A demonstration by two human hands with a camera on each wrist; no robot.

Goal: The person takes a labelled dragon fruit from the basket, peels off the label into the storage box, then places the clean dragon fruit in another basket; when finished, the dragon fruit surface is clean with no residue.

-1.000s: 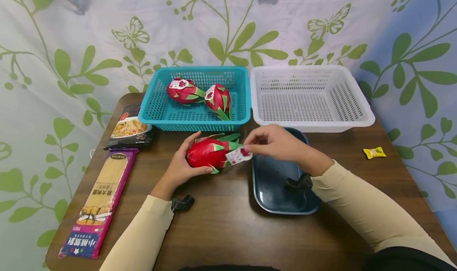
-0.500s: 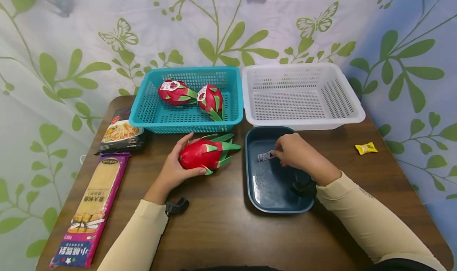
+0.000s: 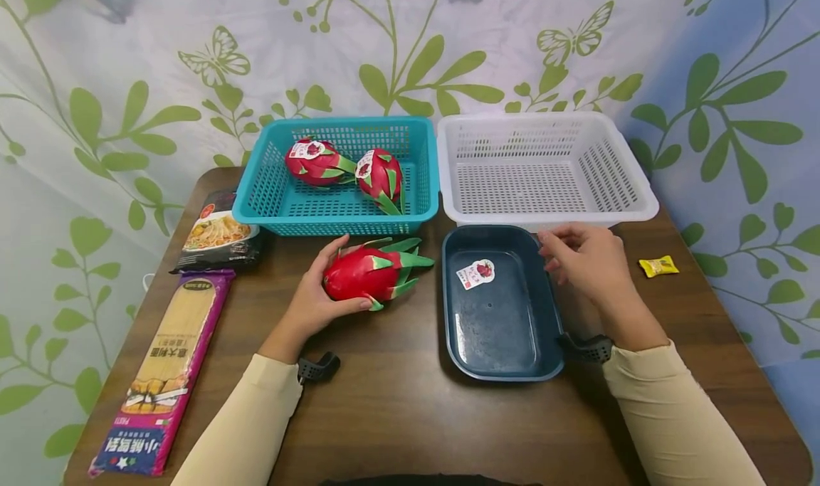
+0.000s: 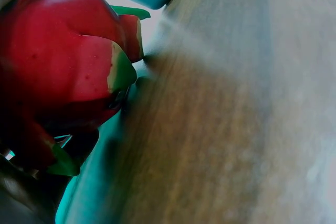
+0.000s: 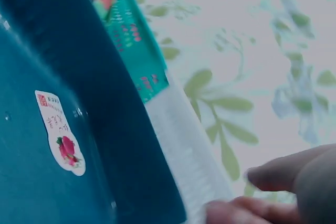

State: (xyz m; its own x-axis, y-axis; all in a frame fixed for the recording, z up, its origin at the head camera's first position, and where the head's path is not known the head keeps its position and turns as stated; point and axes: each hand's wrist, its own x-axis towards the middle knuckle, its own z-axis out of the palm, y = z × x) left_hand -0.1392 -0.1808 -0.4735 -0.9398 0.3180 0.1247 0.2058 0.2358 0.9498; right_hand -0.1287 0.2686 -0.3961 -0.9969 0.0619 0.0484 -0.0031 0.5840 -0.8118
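Observation:
My left hand (image 3: 314, 294) grips a red dragon fruit (image 3: 361, 276) with green leaf tips, thumb on the near side and fingers on the far side. Its skin fills the left of the left wrist view. A white label sticker (image 3: 476, 274) printed with a dragon fruit lies inside the dark blue tray (image 3: 502, 365), and the right wrist view shows the same sticker (image 5: 60, 135) up close. My right hand (image 3: 586, 262) hovers over the tray's right rim with loosely bent fingers, holding nothing.
Behind stand a teal basket (image 3: 333, 226) with two labelled dragon fruits (image 3: 379, 176) and a white basket (image 3: 544, 219). A black noodle packet (image 3: 218, 233) and a long pasta packet (image 3: 166, 372) lie at left. A small yellow wrapped piece (image 3: 658, 266) lies at right.
My right hand has taken the label from the held dragon fruit, let it go in the blue tray and moved right. My left hand still holds the fruit in place.

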